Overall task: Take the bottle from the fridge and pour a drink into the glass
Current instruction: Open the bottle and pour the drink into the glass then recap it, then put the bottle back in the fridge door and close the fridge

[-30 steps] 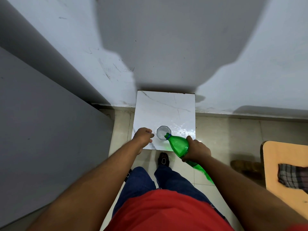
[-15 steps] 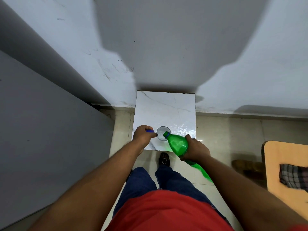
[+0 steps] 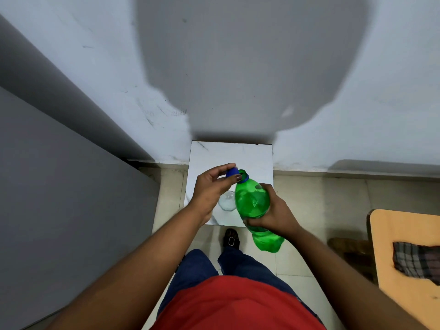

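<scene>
Green plastic bottle [image 3: 252, 202], frame centre, gripped by right hand [image 3: 273, 215], neck w/o cap. Small blue screw cap [image 3: 232, 173] pinched by left hand [image 3: 210, 189] beside neck. Clear glass [image 3: 226, 203] on white marble worktop [image 3: 257, 158], partly hidden. Recapping judged: cap to be seated square, then turned.

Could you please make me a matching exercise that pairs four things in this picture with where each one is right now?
Things:
1. cap
2. bottle
3. glass
4. checked cloth

Places:
A. standing on the white marble table, partly hidden behind the bottle and the left wrist
B. lying on the tan surface at the right edge
C. pinched in the fingers of the left hand, beside the bottle's open mouth
D. gripped around its body by the right hand, held above the table

Pairs: 1-C, 2-D, 3-A, 4-B
</scene>
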